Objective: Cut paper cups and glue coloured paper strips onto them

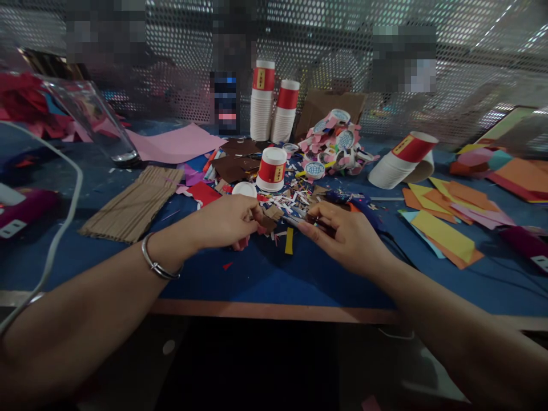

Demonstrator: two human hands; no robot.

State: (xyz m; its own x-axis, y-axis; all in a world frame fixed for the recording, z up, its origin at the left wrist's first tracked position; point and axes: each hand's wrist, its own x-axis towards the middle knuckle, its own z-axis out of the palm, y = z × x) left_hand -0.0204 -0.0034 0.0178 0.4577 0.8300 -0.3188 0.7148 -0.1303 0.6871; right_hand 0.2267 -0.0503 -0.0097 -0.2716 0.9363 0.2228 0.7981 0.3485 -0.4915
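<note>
My left hand (226, 221) is closed in a pinch over the middle of the table, with a small piece of brown cardboard (271, 216) at its fingertips. Pink-red paper (241, 244) shows just below that hand. My right hand (342, 234) is wrapped round a pair of scissors (293, 220), whose metal blades point left toward the cardboard; their handles are mostly hidden by the fingers. Right behind the hands stands an upside-down red and white paper cup (272, 169). A yellow paper strip (289, 241) lies between the hands.
Paper scraps (291, 198) litter the middle. Behind stand stacked paper cups (261, 103) and a pile of pink-and-white cut pieces (338, 142). Corrugated cardboard (135, 202) and a tilted clear glass (96, 117) are left. A blue glue gun (370, 217), coloured paper (445, 234) and leaning cups (402, 160) are right.
</note>
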